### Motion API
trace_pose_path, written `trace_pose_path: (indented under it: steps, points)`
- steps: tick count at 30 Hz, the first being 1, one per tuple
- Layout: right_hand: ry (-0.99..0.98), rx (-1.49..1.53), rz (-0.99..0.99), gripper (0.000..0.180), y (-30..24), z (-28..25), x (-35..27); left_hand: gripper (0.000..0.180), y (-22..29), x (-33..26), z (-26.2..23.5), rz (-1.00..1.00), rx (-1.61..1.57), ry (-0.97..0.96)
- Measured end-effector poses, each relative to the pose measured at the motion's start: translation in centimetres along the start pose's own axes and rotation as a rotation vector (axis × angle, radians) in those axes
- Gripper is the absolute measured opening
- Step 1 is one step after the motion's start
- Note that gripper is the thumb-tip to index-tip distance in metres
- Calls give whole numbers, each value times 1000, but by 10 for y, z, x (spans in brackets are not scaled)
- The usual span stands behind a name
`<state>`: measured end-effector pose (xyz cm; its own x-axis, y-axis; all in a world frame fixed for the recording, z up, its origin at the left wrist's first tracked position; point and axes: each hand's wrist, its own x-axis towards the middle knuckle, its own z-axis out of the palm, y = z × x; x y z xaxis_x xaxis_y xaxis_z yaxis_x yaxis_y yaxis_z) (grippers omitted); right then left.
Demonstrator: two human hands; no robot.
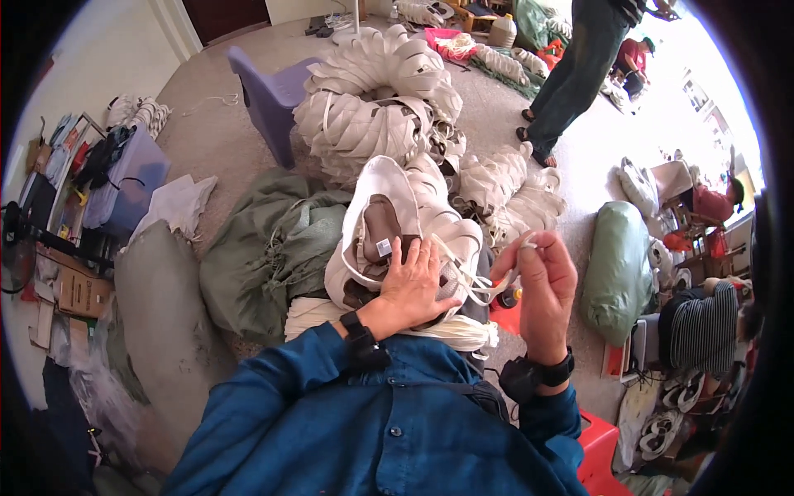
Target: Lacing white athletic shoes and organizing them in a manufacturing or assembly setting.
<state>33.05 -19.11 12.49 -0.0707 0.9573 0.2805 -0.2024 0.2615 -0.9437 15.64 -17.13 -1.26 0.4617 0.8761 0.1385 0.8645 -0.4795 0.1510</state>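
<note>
My left hand [411, 285] lies flat with fingers spread on a white shoe upper [385, 176] in front of me. The upper has a brown lining and a small white label [384, 247] inside. To its right, raised above my lap, my right hand [542, 281] is closed, pinching a white lace [499, 289] between thumb and fingers. The lace runs back to the eyelet side of the upper. Under the upper lies a bundle of white laces [463, 332]. More nested white uppers [451, 227] lie just beyond.
Large coils of nested uppers [376, 78] stand ahead, beside a purple chair [277, 99]. Green sacks [269, 248] lie at left, and a stuffed green bag [619, 273] at right. A red stool [597, 450] is near my right elbow. Other people stand [579, 66] and sit nearby.
</note>
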Motion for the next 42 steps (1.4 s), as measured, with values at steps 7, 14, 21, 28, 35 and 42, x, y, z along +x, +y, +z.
trace_pose_path:
  steps: [7, 14, 21, 28, 35, 42]
  points:
    - [-102, 19, -189, 7, -97, -2, -32, 99, 4, 7, 5, -50, 66, -110]
    - [-17, 1, -200, 19, -101, 17, -40, 97, 4, 5, 3, -40, 44, -58]
    - [93, 53, -119, 16, -91, -6, -30, 48, 22, 12, -54, 573, -652, 348]
    - [-147, -660, 174, 10, 0, -53, -6, 9, 9, 3, -4, 622, -837, 81]
    - [-377, -877, 57, 17, 97, -48, 35, 12, 7, 6, -10, 634, -795, 67]
    - [-641, -965, 62, 14, 124, -52, 64, 11, 3, 5, -6, 667, -698, -6]
